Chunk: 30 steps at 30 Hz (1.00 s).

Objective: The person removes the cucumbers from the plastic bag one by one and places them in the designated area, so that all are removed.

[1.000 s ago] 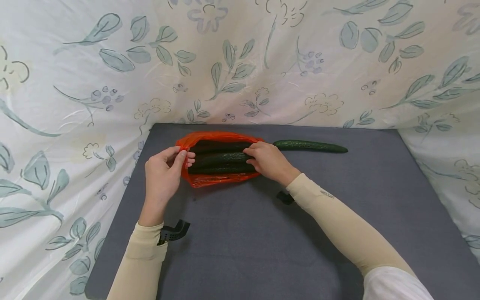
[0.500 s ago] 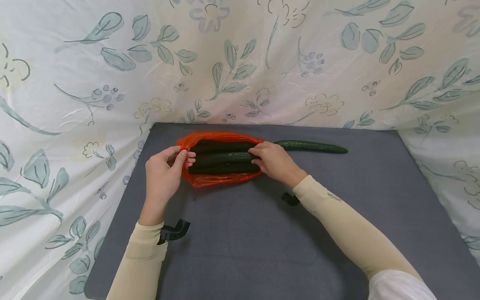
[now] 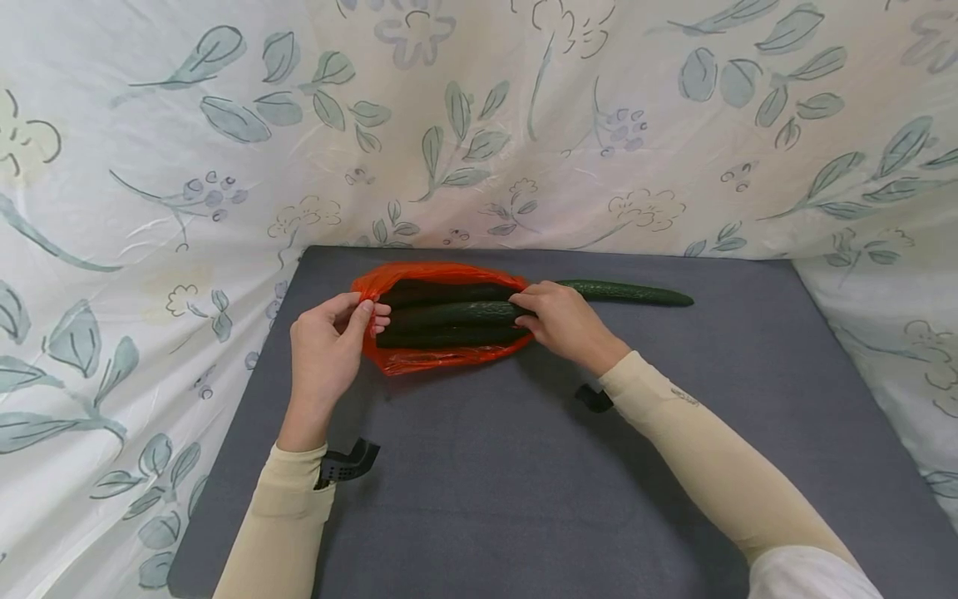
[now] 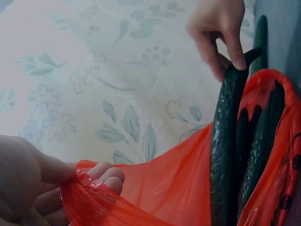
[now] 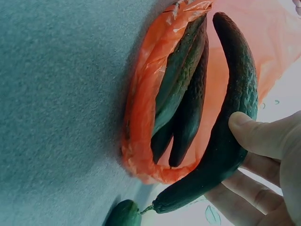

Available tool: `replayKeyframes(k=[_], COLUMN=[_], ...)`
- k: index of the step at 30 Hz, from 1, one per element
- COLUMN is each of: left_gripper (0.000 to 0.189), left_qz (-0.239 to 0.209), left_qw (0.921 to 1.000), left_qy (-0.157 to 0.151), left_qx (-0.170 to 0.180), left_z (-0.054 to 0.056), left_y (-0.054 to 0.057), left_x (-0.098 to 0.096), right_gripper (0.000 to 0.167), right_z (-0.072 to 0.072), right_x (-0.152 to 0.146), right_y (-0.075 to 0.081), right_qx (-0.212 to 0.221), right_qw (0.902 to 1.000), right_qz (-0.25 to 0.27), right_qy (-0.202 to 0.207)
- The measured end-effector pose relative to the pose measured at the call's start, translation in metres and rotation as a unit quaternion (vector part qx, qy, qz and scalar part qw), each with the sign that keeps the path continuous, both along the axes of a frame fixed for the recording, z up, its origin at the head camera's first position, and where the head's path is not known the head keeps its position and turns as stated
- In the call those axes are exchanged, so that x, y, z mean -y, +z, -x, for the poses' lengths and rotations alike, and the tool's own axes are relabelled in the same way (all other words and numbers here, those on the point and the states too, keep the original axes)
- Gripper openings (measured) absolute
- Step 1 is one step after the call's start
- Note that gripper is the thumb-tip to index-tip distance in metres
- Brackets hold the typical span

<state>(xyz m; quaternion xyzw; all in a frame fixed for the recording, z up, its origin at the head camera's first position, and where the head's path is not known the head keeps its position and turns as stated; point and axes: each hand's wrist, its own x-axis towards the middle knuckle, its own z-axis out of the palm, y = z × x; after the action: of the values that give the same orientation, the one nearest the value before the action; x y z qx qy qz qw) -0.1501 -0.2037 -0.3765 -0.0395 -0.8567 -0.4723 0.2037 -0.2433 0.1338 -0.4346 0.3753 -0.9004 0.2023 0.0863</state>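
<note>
My left hand pinches the rim of an orange-red plastic bag between thumb and fingers, holding its left side up. With my right hand I grip a dark green cucumber near its stem end. In the left wrist view this cucumber slants up out of the bag's mouth, its lower end hidden behind the bag. Several other cucumbers lie side by side inside the bag, partly covered by its folds.
One more cucumber lies on the grey table, just right of the bag and partly behind my right hand. A floral curtain closes off the back and sides of the table.
My right hand has moved a little to the right, and the cucumber it grips has shifted with it. My left hand and the bag have stayed in place.
</note>
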Motion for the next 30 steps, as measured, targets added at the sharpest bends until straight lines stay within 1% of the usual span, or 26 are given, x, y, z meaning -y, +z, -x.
replayKeyframes(k=[5, 12, 24, 30], left_gripper=[0.018, 0.018, 0.018, 0.017], left_qz=[-0.001, -0.001, -0.006, -0.006], left_qw=[1.0, 1.0, 1.0, 1.0], left_qy=[-0.001, -0.002, -0.004, -0.001], left_qx=[-0.003, -0.004, -0.004, -0.007], left_z=[0.0, 0.001, -0.001, -0.001], left_y=[0.0, -0.001, 0.0, 0.001], left_x=[-0.001, -0.001, 0.001, 0.002], right_gripper=[0.038, 0.037, 0.04, 0.04], right_z=[-0.001, -0.001, -0.004, -0.004], right_x=[-0.005, -0.013, -0.029, -0.039], right_y=[0.0, 0.0, 0.002, 0.003], right_qx=[-0.003, -0.01, 0.013, 0.005], right_qw=[1.0, 0.9998, 0.9995, 0.9993], right_qz=[-0.001, 0.019, 0.012, 0.02], right_qy=[-0.003, -0.005, -0.027, -0.029])
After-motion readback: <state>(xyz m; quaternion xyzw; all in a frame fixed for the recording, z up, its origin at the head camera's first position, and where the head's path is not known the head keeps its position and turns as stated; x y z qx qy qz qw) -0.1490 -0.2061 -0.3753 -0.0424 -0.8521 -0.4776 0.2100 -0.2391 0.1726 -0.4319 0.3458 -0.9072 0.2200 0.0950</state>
